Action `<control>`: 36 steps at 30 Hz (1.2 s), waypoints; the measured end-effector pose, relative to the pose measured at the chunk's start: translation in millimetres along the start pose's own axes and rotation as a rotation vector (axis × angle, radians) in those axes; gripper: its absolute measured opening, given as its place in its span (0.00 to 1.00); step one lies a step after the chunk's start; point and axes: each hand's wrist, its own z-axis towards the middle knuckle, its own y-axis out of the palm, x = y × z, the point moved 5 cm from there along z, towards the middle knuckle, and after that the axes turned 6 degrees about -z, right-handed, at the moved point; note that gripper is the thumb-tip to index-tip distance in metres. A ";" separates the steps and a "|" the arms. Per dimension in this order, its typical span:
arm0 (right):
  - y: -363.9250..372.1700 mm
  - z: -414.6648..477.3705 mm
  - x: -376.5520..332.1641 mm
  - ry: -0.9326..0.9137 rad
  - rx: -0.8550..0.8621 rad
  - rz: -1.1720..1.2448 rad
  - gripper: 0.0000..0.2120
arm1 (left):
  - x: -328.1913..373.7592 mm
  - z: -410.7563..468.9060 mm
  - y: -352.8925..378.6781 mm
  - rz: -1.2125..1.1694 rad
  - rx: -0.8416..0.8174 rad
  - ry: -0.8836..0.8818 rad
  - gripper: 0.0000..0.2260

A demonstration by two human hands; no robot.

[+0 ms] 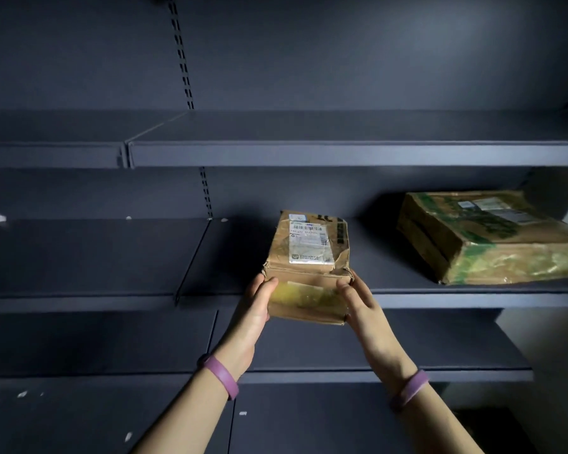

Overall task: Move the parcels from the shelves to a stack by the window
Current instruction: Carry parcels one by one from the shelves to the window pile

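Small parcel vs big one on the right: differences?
Size: the small parcel is narrower; the large parcel is broad and flat. State: the small parcel is held by the left hand and right hand; the large parcel lies untouched. Look: the small parcel is mostly brown; the large parcel has green print. Both are worn, labelled cardboard.

Dim overall, with a soft patch of light on the back panel at upper right; corners fall into heavy shadow. Wide-angle distortion bows the shelves near the edges, detail grainy
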 end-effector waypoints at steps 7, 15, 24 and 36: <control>-10.0 -60.0 18.0 0.053 -0.019 0.015 0.26 | -23.2 -63.9 -3.7 0.003 0.041 -0.068 0.09; -5.2 -68.6 57.9 0.125 -0.052 -0.001 0.12 | -56.0 -60.5 -9.7 0.018 0.001 -0.219 0.16; -15.1 -54.5 60.0 0.068 0.074 0.082 0.17 | -60.5 -40.7 7.4 0.057 -0.102 -0.063 0.17; -103.7 -104.6 49.3 -0.012 0.479 0.047 0.18 | -76.3 -27.2 112.5 -0.047 -0.410 -0.153 0.25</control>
